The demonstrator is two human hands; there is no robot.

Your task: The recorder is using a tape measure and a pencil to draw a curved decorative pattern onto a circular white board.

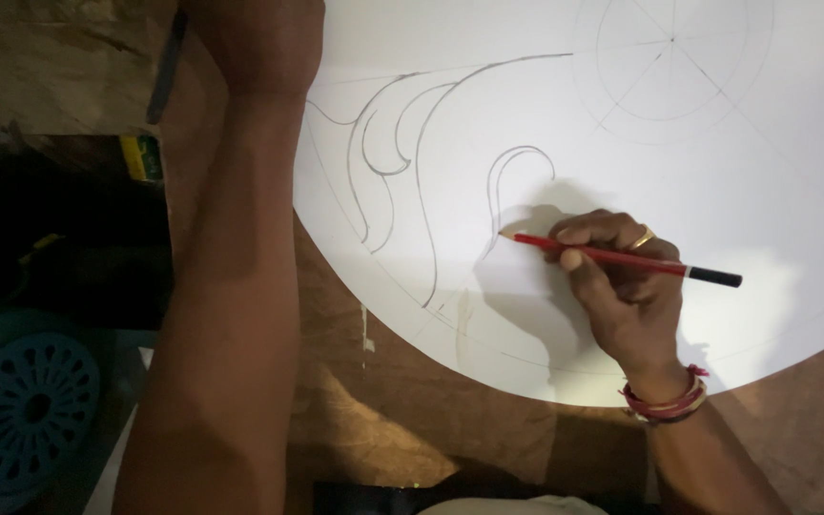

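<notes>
Fingers of right hand (622,286) pinch red pencil (612,256) on white sheet (622,114); left grip apparently unseen.

Lying under everything, a worn brown wooden surface (383,420), scuffed and streaked with pale marks. Sitting in deep shadow at the left, a round teal plastic grille with slotted holes (26,410). Showing above it, a small yellow-and-green object (142,157). Falling brightest at right, dimming leftward.
</notes>
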